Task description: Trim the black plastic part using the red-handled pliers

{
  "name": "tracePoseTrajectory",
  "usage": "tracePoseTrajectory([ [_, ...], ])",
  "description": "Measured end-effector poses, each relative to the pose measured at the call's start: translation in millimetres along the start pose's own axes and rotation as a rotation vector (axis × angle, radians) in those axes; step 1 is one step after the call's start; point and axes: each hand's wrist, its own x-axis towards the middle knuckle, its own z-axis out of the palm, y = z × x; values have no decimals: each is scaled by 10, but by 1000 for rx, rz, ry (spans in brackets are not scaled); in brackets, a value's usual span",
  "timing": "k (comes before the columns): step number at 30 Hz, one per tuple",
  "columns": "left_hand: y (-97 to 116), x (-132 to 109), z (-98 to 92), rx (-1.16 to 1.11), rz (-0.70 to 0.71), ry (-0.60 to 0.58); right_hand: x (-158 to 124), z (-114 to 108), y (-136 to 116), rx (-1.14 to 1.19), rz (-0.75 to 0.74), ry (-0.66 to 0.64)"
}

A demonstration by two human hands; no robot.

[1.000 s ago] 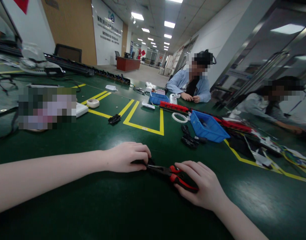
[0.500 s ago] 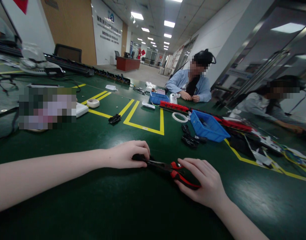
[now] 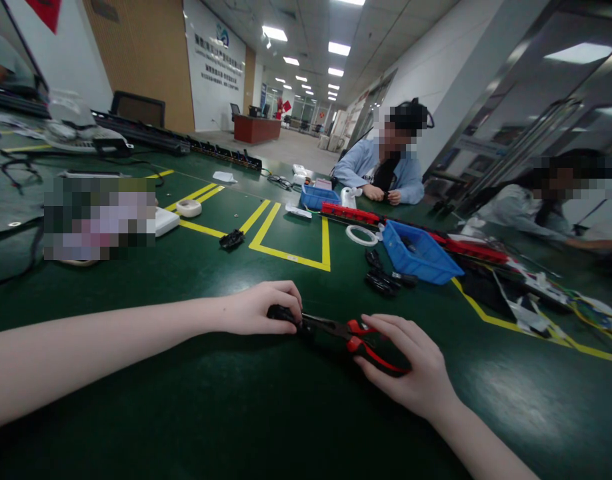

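Note:
My left hand (image 3: 263,308) is closed around a small black part (image 3: 282,313), mostly covered by my fingers, so its kind is unclear. My right hand (image 3: 411,357) grips the red-and-black handles of long-nose pliers (image 3: 357,337). The pliers' jaws point left and meet the black part beside my left fingertips; whether they clamp it I cannot make out. Beyond my right hand, several black pieces (image 3: 383,283) lie on the table. Another dark piece (image 3: 231,239) lies farther off, left of the yellow tape outline.
A blue bin (image 3: 420,252) with dark parts stands to the right, beside a white ring (image 3: 362,235). Tape roll (image 3: 189,208) and yellow tape lines mark the green table (image 3: 196,407). Red strips (image 3: 353,215) run along the back. A co-worker (image 3: 381,167) sits across, another at right.
My right hand and the pliers have shifted slightly right, with the handles a little farther from my left hand. My left hand stays nearly in place on the black part.

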Motion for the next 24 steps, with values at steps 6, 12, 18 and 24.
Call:
tracePoseTrajectory([
  [6,-5,5,-9,12,-1,-5,5,-8,-4,-13,-36,-23],
  [12,-2,9,-14,30,0,-6,9,-13,-10,-17,-62,-44],
  [18,-11,6,-8,25,9,5,-2,-1,11,-39,-75,-51],
  [24,-26,6,-1,20,14,15,-8,-11,22,-66,-93,-53],
])
